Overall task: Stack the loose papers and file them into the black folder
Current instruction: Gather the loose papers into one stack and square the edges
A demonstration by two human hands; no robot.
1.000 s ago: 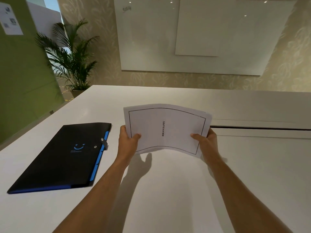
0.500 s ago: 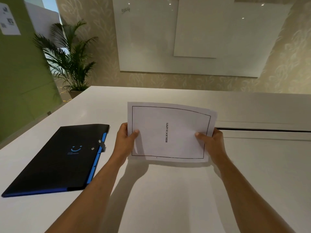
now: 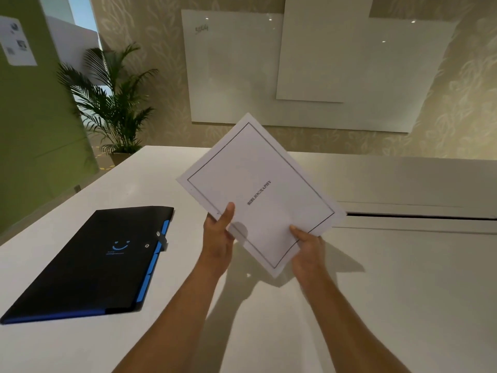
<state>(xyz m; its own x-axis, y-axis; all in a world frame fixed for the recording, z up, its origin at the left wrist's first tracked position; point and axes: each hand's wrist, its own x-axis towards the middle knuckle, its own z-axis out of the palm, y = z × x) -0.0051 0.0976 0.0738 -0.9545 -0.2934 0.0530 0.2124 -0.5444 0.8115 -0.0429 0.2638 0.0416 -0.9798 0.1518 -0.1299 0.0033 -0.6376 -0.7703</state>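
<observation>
I hold a stack of white papers (image 3: 258, 195) above the table, turned so one corner points down; the top sheet has a thin black border and the word BIBLIOGRAPHY. My left hand (image 3: 217, 235) grips its lower left edge, thumb on top. My right hand (image 3: 309, 246) pinches the lower right edge near the bottom corner. The black folder (image 3: 88, 262) with blue side tabs and a small blue smile mark lies closed and flat on the table, to the left of my left hand.
The white table (image 3: 390, 305) has a long dark slot (image 3: 419, 216) across it at the right. A potted palm (image 3: 113, 103) stands beyond the table's far left corner, beside a green wall. Whiteboards hang on the far wall.
The paper stack has been lifted and rotated from level to a diagonal, corner-down position. Both hands have shifted along its edges towards the lower corner. The folder has not moved.
</observation>
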